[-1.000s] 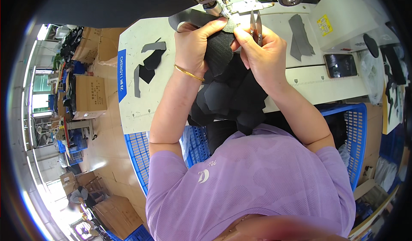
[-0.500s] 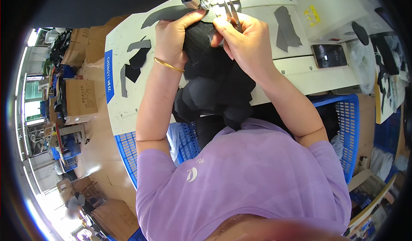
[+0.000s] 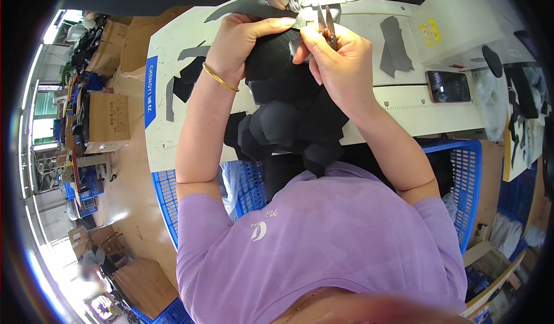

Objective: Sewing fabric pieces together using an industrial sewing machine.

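Left hand [image 3: 235, 44] swings its wrist outward, pinching cloth [image 3: 269, 58].
Right hand [image 3: 341, 55] curls round snips [image 3: 330, 26]; cloth black, curved.

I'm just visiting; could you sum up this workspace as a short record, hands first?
Left hand: holding black fabric, thumb near the sewing machine
Right hand: holding scissors, blades pointing away from the person; fingertips at the fabric
Table, left: dark scraps
Table, right: grey pieces; a phone nearby
Below the table: blue basket at the person's right
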Demonstrator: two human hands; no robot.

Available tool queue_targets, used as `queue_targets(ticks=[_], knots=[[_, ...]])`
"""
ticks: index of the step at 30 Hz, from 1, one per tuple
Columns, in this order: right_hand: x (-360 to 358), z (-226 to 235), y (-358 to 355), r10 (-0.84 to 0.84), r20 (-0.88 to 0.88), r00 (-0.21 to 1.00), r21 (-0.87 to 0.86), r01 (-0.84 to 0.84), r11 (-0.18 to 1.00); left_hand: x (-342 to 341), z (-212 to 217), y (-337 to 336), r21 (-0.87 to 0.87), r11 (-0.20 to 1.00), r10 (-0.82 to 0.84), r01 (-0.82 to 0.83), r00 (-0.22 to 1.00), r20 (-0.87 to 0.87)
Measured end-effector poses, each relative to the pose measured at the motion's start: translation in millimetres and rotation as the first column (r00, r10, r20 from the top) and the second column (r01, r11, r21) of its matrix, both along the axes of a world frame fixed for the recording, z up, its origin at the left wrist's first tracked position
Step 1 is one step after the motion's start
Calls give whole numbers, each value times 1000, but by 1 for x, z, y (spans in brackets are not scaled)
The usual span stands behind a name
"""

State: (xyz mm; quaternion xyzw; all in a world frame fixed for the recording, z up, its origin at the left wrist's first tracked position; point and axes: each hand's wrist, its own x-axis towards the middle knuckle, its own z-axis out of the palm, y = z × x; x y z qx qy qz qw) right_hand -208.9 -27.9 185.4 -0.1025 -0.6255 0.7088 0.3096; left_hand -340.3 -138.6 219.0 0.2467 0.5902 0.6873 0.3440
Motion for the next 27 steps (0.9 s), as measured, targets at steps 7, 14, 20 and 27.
queue_targets(ticks=[7, 14, 20, 27], knots=[[7, 3, 0, 52, 9, 999, -81, -51, 995, -6, 2, 4, 23, 999, 35, -34, 997, -67], [10, 1, 0, 110, 19, 994, -73, -108, 991, -20, -3, 7, -7, 999, 40, -42, 980, -194], [10, -2, -1, 127, 24, 992, -87, -124, 988, -45, -14, 10, -24, 996, 81, -86, 987, -137], [8, -6, -4, 140, 16, 990, -54, -139, 989, -35, -12, 15, 1, 996, 83, -84, 988, -134]])
